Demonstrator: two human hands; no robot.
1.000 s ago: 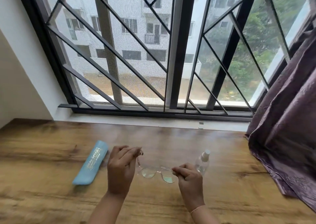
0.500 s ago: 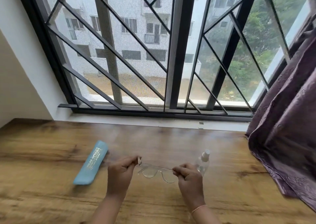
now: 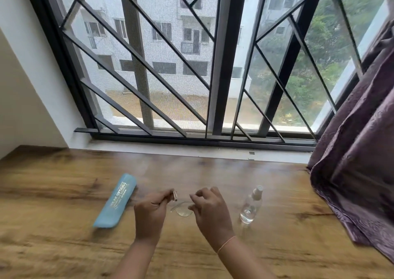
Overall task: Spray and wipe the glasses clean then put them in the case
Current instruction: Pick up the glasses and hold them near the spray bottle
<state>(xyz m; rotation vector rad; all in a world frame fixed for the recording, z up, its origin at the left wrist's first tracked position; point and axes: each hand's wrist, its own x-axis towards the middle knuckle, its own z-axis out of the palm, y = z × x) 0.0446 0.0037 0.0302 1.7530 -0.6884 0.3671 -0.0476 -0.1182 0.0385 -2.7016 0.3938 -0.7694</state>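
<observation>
The thin-framed clear glasses [image 3: 183, 210] hang low over the wooden table [image 3: 53, 193], between my hands. My left hand [image 3: 150, 214] pinches the left end of the frame near its hinge. My right hand [image 3: 211, 211] covers the right half of the glasses, its curled fingertips on the frame next to the one lens that shows. The light blue glasses case [image 3: 116, 202] lies closed on the table left of my left hand. A small clear spray bottle [image 3: 251, 206] with a white cap stands to the right of my right hand.
A purple curtain [image 3: 362, 150] hangs at the right and drapes onto the table's right end. The barred window [image 3: 213, 65] and its white sill [image 3: 191, 149] run along the back edge of the table. A white wall stands at the left.
My right hand has slid left along the frame toward my left hand and now hides the right lens. The glasses have sunk closer to the table.
</observation>
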